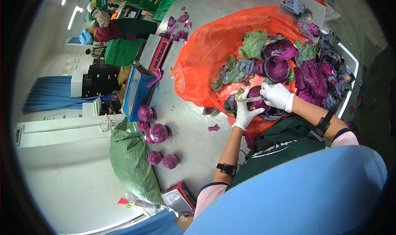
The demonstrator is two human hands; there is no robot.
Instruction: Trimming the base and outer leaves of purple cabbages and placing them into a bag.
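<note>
Two gloved hands are seen in the head view, both over a red cabbage [259, 103] that rests on the orange net sack [214, 49] at the near edge of the steel table [185, 127].

Risk, as judged: the knife [250, 99] lies across the head with its blade pointing toward the left hand [246, 113]; a slip off the waxy leaf could carry the edge into the glove. Loose trimmings [313, 80] piled just beside the head could snag the cut, and the head could roll on the slack netting.

Grip: the left hand is curled around the cabbage's near side, fingers spread and pressed on it. The right hand [277, 95] is closed tight about the knife handle.

Trimmed heads [159, 132] are noted well apart, beside a green sack [132, 160].
</note>
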